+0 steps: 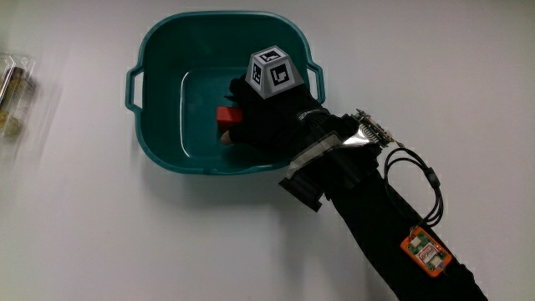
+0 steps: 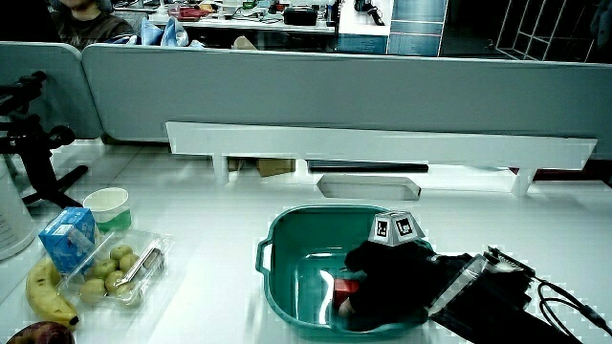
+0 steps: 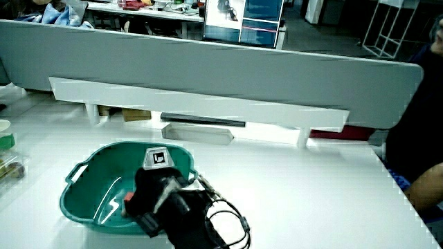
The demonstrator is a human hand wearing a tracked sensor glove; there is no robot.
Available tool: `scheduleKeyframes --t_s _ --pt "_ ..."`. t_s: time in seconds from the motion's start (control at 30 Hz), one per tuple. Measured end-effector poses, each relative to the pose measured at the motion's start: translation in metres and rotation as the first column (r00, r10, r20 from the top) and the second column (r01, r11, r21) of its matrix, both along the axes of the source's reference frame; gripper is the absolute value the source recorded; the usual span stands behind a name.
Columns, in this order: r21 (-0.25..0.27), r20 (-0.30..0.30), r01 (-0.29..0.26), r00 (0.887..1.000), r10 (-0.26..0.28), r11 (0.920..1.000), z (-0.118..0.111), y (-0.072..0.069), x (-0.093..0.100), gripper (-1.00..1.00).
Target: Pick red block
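A teal basin (image 1: pixel 167 38) with two handles stands on the white table; both side views show it (image 2: pixel 279 234) (image 3: pixel 76 204). A small red block (image 1: pixel 227 115) lies on the basin floor, also visible in both side views (image 2: pixel 346 287) (image 3: pixel 128 199). The gloved hand (image 1: pixel 266 117) reaches down into the basin, its patterned cube (image 1: pixel 274 72) facing up. Its fingers curl around the block, one above it and a fingertip (image 1: pixel 226 137) below, hiding part of the block. The forearm (image 1: pixel 376 209) crosses the basin rim nearest the person.
A clear plastic tray (image 2: pixel 120 272) of kiwis, a banana (image 2: pixel 43 296), a blue carton (image 2: pixel 69 239) and a paper cup (image 2: pixel 107 208) sit on the table beside the basin. A long white rail (image 2: pixel 382 143) runs along the partition. An orange device (image 1: pixel 422 251) and cable ride on the forearm.
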State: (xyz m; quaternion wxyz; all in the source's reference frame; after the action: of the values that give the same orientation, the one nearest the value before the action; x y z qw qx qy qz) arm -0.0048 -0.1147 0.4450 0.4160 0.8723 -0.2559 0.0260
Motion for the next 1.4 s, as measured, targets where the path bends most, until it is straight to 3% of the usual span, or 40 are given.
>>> scheduleKeyframes --t_s 0.37,0.47,0.53,0.67,1.0,1.4 --pt "0.016 0.037 -0.001 0.999 0.0 0.9999 -0.003 0.0 0.0 0.59" --pt "0.005 0.036 0.001 0.999 -0.001 1.0 -0.002 0.0 0.0 0.65" --pt "0.032 0.024 -0.003 1.0 0.002 0.9995 -0.001 0.0 0.0 0.7" --pt "0.031 0.017 -0.004 1.0 0.004 0.9995 -0.001 0.0 -0.001 0.78" --pt "0.055 0.01 0.031 0.999 -0.032 0.998 -0.004 0.0 -0.002 1.0" --pt "0.108 0.058 0.057 0.996 -0.063 0.9926 -0.032 0.004 -0.002 1.0"
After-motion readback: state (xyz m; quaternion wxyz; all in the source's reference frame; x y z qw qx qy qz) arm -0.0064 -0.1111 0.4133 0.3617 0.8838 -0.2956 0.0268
